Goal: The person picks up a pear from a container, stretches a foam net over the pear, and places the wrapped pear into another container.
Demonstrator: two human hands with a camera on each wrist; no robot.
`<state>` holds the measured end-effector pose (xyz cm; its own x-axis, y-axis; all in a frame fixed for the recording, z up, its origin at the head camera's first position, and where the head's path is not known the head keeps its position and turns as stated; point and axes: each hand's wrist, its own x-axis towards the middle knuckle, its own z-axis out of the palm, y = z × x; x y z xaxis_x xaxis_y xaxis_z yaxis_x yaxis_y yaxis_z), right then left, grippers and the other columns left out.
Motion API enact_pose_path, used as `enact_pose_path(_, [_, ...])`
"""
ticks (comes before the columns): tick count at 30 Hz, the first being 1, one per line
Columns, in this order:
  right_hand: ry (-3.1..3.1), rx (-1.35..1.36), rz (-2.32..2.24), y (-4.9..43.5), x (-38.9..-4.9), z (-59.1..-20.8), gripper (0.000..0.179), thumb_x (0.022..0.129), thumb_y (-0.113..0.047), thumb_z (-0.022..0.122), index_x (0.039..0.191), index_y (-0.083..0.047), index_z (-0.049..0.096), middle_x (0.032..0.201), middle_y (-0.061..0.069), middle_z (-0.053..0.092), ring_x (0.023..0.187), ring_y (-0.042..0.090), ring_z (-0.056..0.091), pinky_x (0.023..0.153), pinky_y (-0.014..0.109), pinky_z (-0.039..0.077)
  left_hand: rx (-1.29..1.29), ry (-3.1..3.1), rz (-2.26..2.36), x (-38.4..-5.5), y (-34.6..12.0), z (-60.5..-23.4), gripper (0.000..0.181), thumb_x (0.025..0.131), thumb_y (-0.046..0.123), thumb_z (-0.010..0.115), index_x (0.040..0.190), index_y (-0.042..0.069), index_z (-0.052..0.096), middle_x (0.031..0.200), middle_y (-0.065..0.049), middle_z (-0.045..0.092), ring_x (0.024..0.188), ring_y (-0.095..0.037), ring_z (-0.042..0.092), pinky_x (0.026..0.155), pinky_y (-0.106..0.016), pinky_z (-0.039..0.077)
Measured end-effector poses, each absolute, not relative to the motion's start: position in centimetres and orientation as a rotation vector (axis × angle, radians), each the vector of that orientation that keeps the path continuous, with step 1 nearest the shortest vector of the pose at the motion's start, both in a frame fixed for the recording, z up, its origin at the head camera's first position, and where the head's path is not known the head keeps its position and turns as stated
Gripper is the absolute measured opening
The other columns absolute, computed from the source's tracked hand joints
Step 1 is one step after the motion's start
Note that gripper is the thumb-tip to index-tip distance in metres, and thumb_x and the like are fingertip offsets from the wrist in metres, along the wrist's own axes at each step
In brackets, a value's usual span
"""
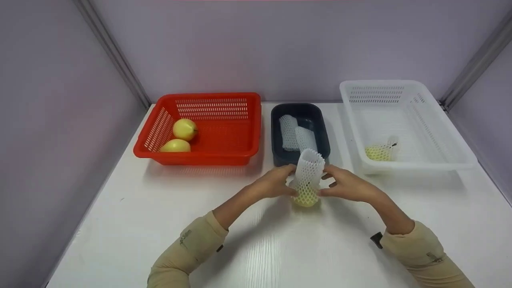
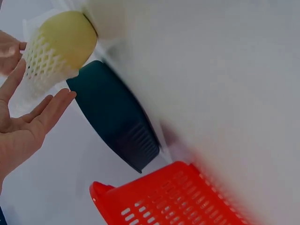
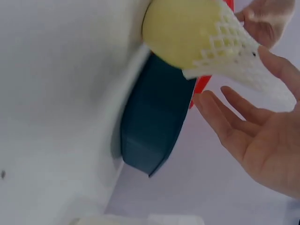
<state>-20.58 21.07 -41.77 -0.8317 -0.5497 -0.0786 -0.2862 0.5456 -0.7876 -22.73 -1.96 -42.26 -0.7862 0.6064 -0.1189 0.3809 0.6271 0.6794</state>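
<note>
A pale yellow, pear-like fruit [image 2: 75, 37] stands on the table with a white foam net sleeve [image 1: 309, 170] over its upper part. The fruit's rounded bottom is bare, and the sleeve's loose end rises above it. From the left, my left hand [image 1: 276, 182] reaches to the sleeve, thumb low and fingers extended beside it. Opposite, my right hand [image 1: 345, 185] has its thumb near the netted fruit and its fingers spread at the sleeve's side. In both wrist views the fingers look loosely straight, with the thumb tips at the net.
Behind the hands is a dark blue bin [image 1: 322, 138] with foam sleeves [image 1: 289, 132] in it. To its left, a red basket [image 1: 228, 158] holds two yellow fruits [image 1: 185, 129]. A white basket [image 1: 416, 165] at right contains a netted fruit [image 1: 378, 153]. Walls rise behind the table.
</note>
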Motion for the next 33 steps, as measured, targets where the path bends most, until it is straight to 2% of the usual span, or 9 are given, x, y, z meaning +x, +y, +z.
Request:
enact_pose_path(2, [2.481, -0.684, -1.189, 20.6, -20.4, -42.0, 0.062, 0.081, -0.018, 0.071, 0.13, 0.005, 0.041, 0.122, 0.018, 0.05, 0.11, 0.036, 0.049, 0.087, 0.045, 0.044, 0.779, 2.519, 0.958, -22.6, -1.6, -42.6, 0.056, 0.076, 0.012, 0.076, 0.124, 0.003, 0.049, 0.122, -0.009, 0.056, 0.111, -0.021, 0.052, 0.09, -0.031, 0.043])
enact_pose_path(6, [2.544, -0.688, -1.175, 19.9, -20.2, -42.6, 0.058, 0.08, -0.011, 0.07, 0.127, 0.007, 0.042, 0.119, 0.022, 0.052, 0.104, 0.037, 0.053, 0.083, 0.042, 0.047, 0.772, 2.538, 0.967, -22.4, -1.0, -43.2, 0.049, 0.077, 0.009, 0.074, 0.119, 0.002, 0.051, 0.115, -0.01, 0.059, 0.105, -0.02, 0.056, 0.085, -0.029, 0.046])
enact_pose_path(11, [2.571, -0.729, -1.16, 19.6, -20.2, -43.2, 0.054, 0.078, -0.004, 0.07, 0.123, 0.009, 0.043, 0.117, 0.023, 0.053, 0.103, 0.038, 0.054, 0.083, 0.045, 0.047, 0.806, 2.576, 0.893, -22.0, -0.6, -43.4, 0.048, 0.075, 0.009, 0.076, 0.115, 0.0, 0.051, 0.108, -0.011, 0.061, 0.098, -0.021, 0.057, 0.084, -0.029, 0.046])
enact_pose_path(17, [2.549, -0.773, -1.128, 19.6, -20.3, -43.5, 0.054, 0.076, -0.009, 0.072, 0.121, 0.008, 0.047, 0.114, 0.022, 0.055, 0.102, 0.04, 0.054, 0.084, 0.047, 0.046, 0.781, 2.553, 0.833, -22.3, -0.8, -43.8, 0.058, 0.073, 0.01, 0.078, 0.122, -0.002, 0.047, 0.114, -0.014, 0.058, 0.105, -0.024, 0.054, 0.09, -0.033, 0.043])
enact_pose_path(24, [2.528, -0.766, -1.072, 20.0, -20.6, -44.1, 0.061, 0.075, -0.011, 0.074, 0.121, 0.013, 0.043, 0.114, 0.025, 0.054, 0.103, 0.041, 0.053, 0.085, 0.047, 0.045, 0.883, 2.549, 0.783, -22.5, -0.7, -44.3, 0.067, 0.07, 0.008, 0.079, 0.127, -0.002, 0.045, 0.12, -0.015, 0.055, 0.112, -0.026, 0.05, 0.094, -0.032, 0.039])
enact_pose_path(28, [2.53, -0.773, -1.03, 20.0, -20.6, -44.4, 0.063, 0.073, -0.012, 0.074, 0.12, 0.015, 0.042, 0.11, 0.024, 0.056, 0.101, 0.038, 0.055, 0.083, 0.046, 0.046, 0.997, 2.546, 0.759, -22.6, -0.7, -44.7, 0.059, 0.069, 0.007, 0.079, 0.121, 0.003, 0.051, 0.116, -0.01, 0.059, 0.108, -0.023, 0.053, 0.091, -0.03, 0.041])
enact_pose_path(33, [2.529, -0.797, -1.009, 20.1, -20.5, -45.1, 0.072, 0.07, -0.011, 0.074, 0.124, 0.018, 0.035, 0.107, 0.023, 0.058, 0.098, 0.034, 0.056, 0.081, 0.044, 0.047, 0.991, 2.545, 0.74, -22.6, -0.6, -45.1, 0.05, 0.07, 0.009, 0.078, 0.113, 0.004, 0.055, 0.106, -0.008, 0.061, 0.098, -0.021, 0.057, 0.083, -0.03, 0.045])
